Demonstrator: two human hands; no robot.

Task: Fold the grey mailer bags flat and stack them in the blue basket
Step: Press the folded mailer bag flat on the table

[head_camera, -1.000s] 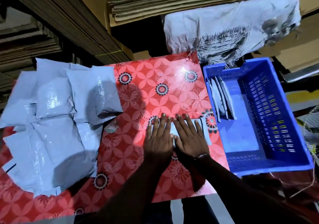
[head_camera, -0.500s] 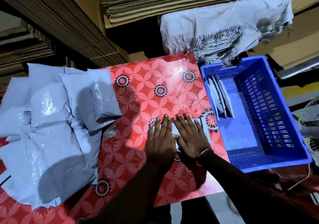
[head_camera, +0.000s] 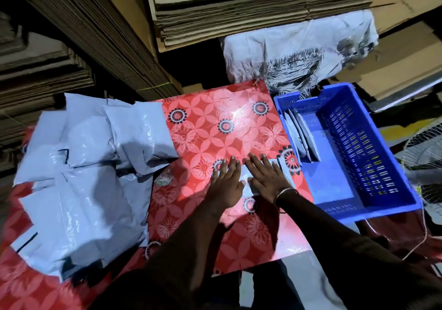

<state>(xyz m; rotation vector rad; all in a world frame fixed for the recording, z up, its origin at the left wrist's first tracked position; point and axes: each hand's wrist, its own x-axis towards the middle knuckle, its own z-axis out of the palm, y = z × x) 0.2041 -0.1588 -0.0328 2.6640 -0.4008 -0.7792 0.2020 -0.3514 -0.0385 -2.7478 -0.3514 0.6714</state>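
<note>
A folded grey mailer bag [head_camera: 284, 166] lies on the red flowered table [head_camera: 215, 128], mostly hidden under my hands. My left hand [head_camera: 226, 183] and my right hand [head_camera: 265, 178] press flat on it side by side, fingers straight. A heap of unfolded grey mailer bags [head_camera: 83, 171] covers the table's left half. To the right stands the blue basket [head_camera: 373, 156], with a few folded mailer bags [head_camera: 301, 135] leaning on edge against its left wall.
Stacks of flattened cardboard [head_camera: 251, 10] rise behind the table. A white printed cloth [head_camera: 299, 53] hangs behind the basket. A wire fan guard [head_camera: 425, 152] sits at the right edge, and a string [head_camera: 423, 238] hangs below the basket.
Both hands stay pressed flat on the folded bag. Only the camera view has shifted slightly.
</note>
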